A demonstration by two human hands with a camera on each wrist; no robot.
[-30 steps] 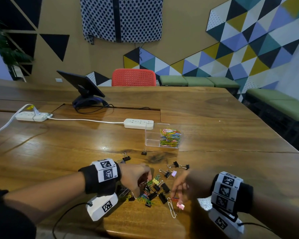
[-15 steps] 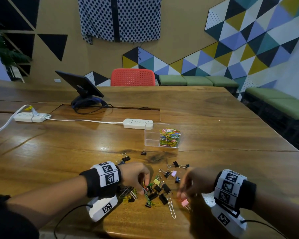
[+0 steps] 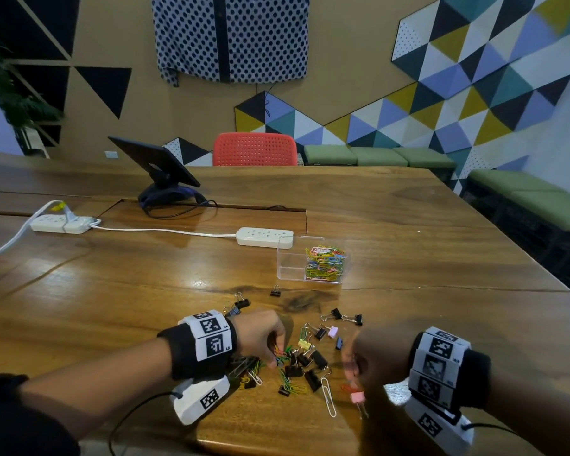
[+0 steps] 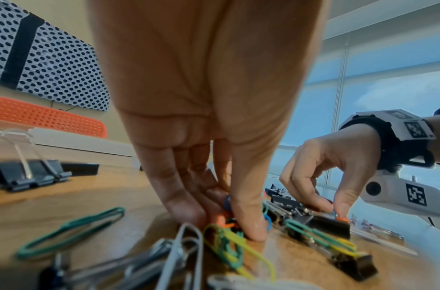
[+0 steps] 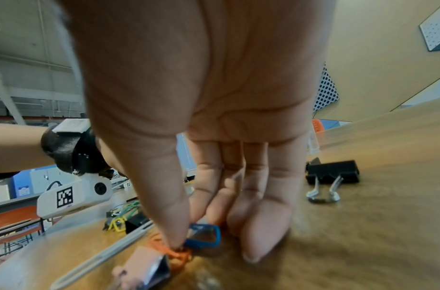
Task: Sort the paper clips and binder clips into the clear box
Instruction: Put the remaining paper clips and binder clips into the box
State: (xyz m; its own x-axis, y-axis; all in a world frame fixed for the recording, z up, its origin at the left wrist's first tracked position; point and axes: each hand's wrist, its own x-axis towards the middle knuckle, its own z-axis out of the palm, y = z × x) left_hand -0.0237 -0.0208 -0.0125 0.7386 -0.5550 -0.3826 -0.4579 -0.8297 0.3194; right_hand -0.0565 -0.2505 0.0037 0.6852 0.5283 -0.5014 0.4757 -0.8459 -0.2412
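1. Two hands work the same heap at once. The left hand point(image 3: 260, 337) pinches a tangle of coloured paper clips point(image 4: 228, 225) between thumb and fingertips at the heap's nine o'clock edge. The right hand point(image 3: 372, 357) pinches a blue paper clip point(image 5: 203, 235) at the four o'clock edge, with an orange paper clip point(image 5: 174, 253) under the thumb.
2. Snagging is the first risk. In the left wrist view the clips under the thumb are hooked into each other, so a lift may drag a chain that drops apart on the way to the box.
3. Mixing is the second. Black binder clips point(image 3: 310, 363) lie touching the wire clips in the heap, and a wire loop could catch a binder clip's handle and carry it along to the wrong side.
4. The clear box point(image 3: 290, 268) sits at twelve o'clock from the heap, well apart from it. Its right compartment is heaped with paper clips point(image 3: 324, 263); the left one looks empty. More clips dropped on that mound may spill over the rim or the divider.
5. The pink binder clip point(image 3: 357, 398) lies just beside the right hand, at its six o'clock, and the orange clip touches it, so a lift could flick it toward the table point(image 3: 441, 258) edge.
6. Whether the right hand's grip holds one clip or both, I cannot tell.
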